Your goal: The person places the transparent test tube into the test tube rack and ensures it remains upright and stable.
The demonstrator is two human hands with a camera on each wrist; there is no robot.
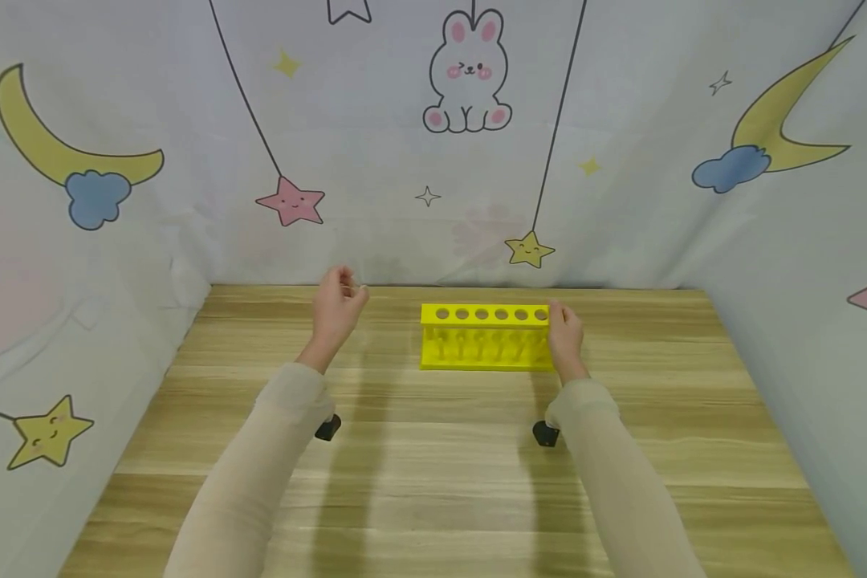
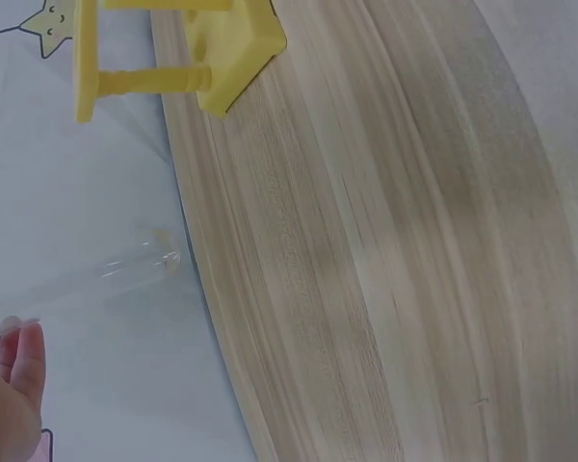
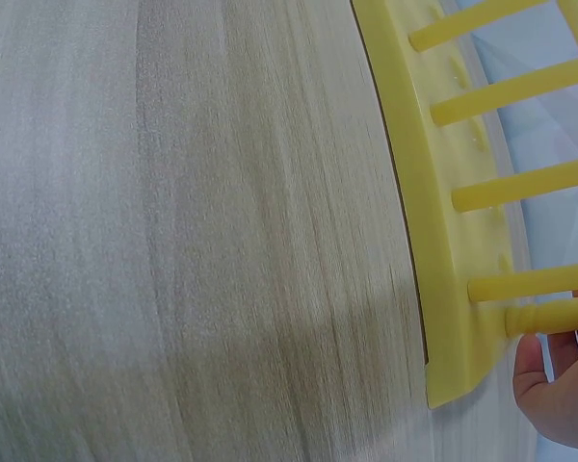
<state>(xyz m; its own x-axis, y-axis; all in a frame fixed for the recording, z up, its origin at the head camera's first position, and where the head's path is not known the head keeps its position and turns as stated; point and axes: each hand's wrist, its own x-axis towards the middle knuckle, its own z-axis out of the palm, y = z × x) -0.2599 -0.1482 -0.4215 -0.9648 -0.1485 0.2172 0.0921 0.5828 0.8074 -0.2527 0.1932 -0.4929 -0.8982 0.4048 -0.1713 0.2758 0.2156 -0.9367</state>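
Observation:
A yellow test tube rack (image 1: 487, 315) stands upright on the table, with a row of round holes along its top. At its right end my right hand (image 1: 567, 334) grips the rack; in the right wrist view the fingertips (image 3: 530, 361) are at the end post. To the left of the rack, raised above the table, my left hand (image 1: 338, 309) pinches a clear test tube (image 2: 116, 273). The left wrist view shows the tube slanting away from the fingers, its outline faint against the white cloth. In the head view it barely shows.
The wood-grain table (image 1: 448, 482) reaches a white cloth backdrop (image 1: 376, 144) printed with moons, stars and a rabbit, which also hangs along both sides. A small black device (image 1: 328, 427) sits under the left sleeve, another black device (image 1: 546, 433) under the right.

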